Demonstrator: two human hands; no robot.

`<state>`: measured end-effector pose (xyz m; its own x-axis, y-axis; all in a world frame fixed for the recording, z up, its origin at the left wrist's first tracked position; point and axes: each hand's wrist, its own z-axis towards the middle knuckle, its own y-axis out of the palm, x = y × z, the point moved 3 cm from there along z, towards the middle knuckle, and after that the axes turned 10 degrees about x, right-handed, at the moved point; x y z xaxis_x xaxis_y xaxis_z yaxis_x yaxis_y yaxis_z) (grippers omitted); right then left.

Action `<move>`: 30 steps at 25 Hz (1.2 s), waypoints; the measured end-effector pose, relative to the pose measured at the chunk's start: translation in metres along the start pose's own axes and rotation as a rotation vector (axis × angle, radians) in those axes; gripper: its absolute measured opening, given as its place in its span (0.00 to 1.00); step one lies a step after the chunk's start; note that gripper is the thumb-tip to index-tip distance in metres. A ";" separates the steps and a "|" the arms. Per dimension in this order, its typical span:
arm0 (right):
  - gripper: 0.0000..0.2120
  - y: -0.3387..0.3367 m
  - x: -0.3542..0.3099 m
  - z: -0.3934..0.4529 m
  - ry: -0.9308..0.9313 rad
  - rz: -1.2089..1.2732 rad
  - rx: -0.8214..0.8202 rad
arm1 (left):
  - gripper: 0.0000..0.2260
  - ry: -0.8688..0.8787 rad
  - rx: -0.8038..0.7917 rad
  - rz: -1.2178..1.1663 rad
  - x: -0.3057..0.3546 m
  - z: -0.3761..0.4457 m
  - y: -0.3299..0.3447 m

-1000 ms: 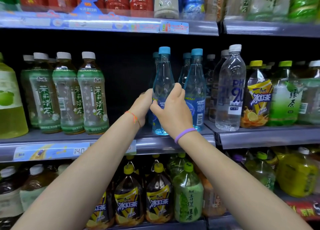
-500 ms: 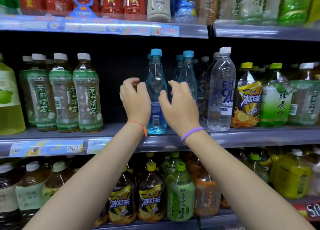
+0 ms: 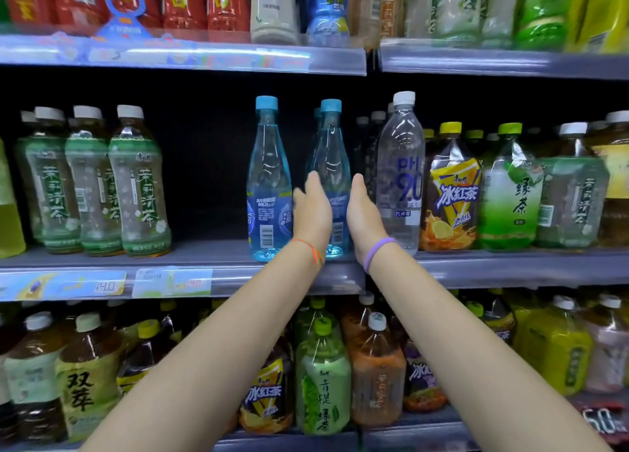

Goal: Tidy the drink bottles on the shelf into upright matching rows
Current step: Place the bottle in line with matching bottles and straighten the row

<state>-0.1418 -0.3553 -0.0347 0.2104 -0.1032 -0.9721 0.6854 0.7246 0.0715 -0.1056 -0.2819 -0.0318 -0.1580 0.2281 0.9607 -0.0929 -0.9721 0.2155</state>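
Midway through squaring the blue-capped row: left hand (image 3: 311, 209) and right hand (image 3: 364, 209) flat, fingers straight, flanking second blue bottle (image 3: 332, 165) upright on shelf (image 3: 204, 259), beside first blue bottle (image 3: 269, 179); next likely nudging flush.

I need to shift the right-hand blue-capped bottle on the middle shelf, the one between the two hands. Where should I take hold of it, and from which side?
Take the right-hand clear blue plastic bottle with the blue cap around its wide labelled lower body, from the open shelf front. It stands upright, the neck tapers too much for a steady hold, and a tall clear white-capped water bottle crowds its right. The left hand and right hand already flank that band, so curl the fingers there.
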 end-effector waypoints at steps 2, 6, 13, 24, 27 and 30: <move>0.33 0.003 0.001 0.005 0.086 0.031 -0.038 | 0.30 -0.084 0.033 -0.060 -0.001 0.007 0.003; 0.34 0.004 -0.002 0.009 0.135 0.015 -0.063 | 0.30 -0.100 0.030 -0.041 0.000 0.004 0.003; 0.33 0.004 -0.001 0.006 0.107 0.026 -0.013 | 0.26 -0.089 -0.015 -0.059 0.005 -0.010 0.000; 0.24 0.013 -0.044 -0.053 -1.055 -0.101 0.388 | 0.17 0.987 0.310 0.015 0.045 -0.046 -0.072; 0.22 0.043 -0.033 -0.063 -1.355 -0.462 0.321 | 0.15 0.574 0.391 -0.024 0.039 0.018 -0.099; 0.23 0.068 -0.010 -0.060 -1.458 -0.951 0.348 | 0.24 0.026 0.067 -0.146 0.021 0.050 -0.099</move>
<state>-0.1388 -0.2645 -0.0338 -0.0524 -0.9661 0.2526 0.9895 -0.0842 -0.1170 -0.0509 -0.1838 -0.0241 -0.1731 0.3681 0.9135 -0.0514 -0.9296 0.3649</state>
